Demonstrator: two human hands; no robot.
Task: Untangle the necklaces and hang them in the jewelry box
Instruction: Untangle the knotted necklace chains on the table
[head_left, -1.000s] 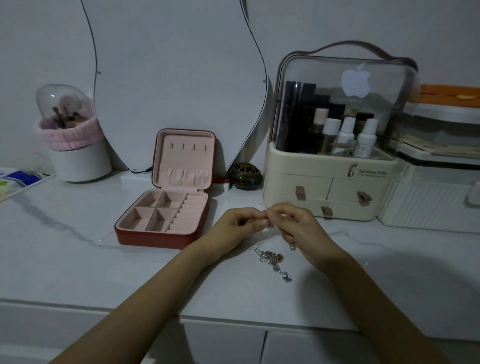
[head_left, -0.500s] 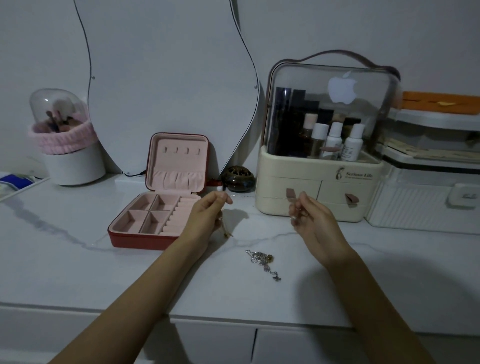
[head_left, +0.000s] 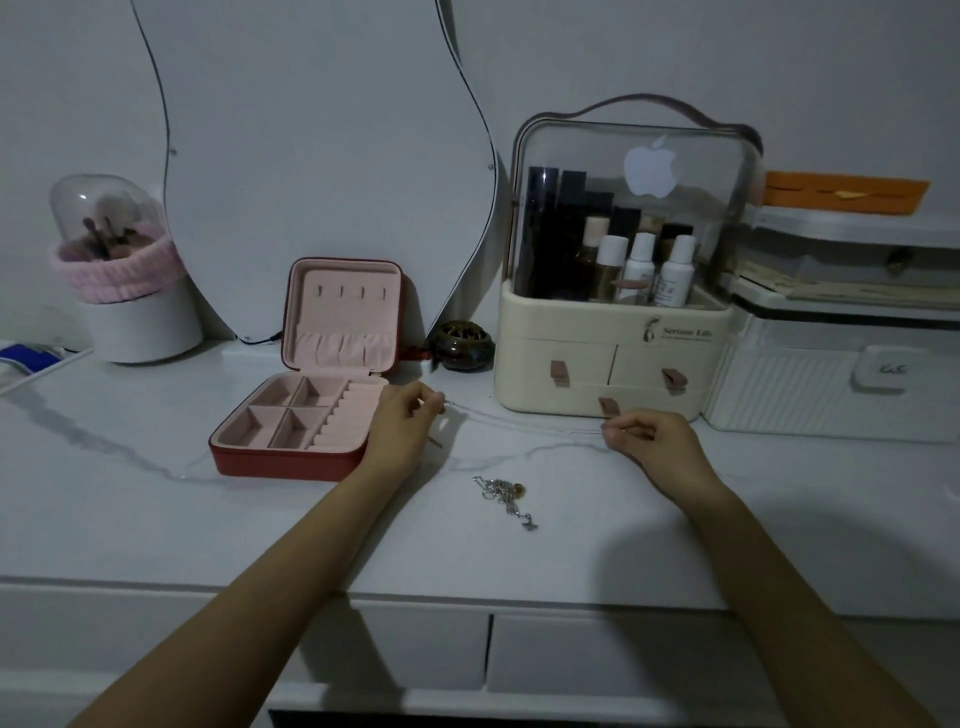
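A thin silver necklace chain (head_left: 519, 418) stretches across the marble counter between my two hands. My left hand (head_left: 402, 428) pinches one end beside the open red jewelry box (head_left: 291, 457), whose pink lid (head_left: 343, 317) stands upright with small hooks. My right hand (head_left: 649, 441) pinches the other end in front of the cream organiser. A small tangled heap of silver necklaces (head_left: 504, 493) lies on the counter between my forearms, touched by neither hand.
A cream cosmetics organiser (head_left: 602, 374) with a clear dome stands at the back right, white storage boxes (head_left: 831, 384) beyond it. A dark round pot (head_left: 460, 348) sits by the mirror (head_left: 322, 156). A white brush holder (head_left: 135, 322) stands back left.
My hands were together above the heap a second ago. They have drawn apart, left toward the jewelry box and right toward the organiser, pulling one chain out straight between them.
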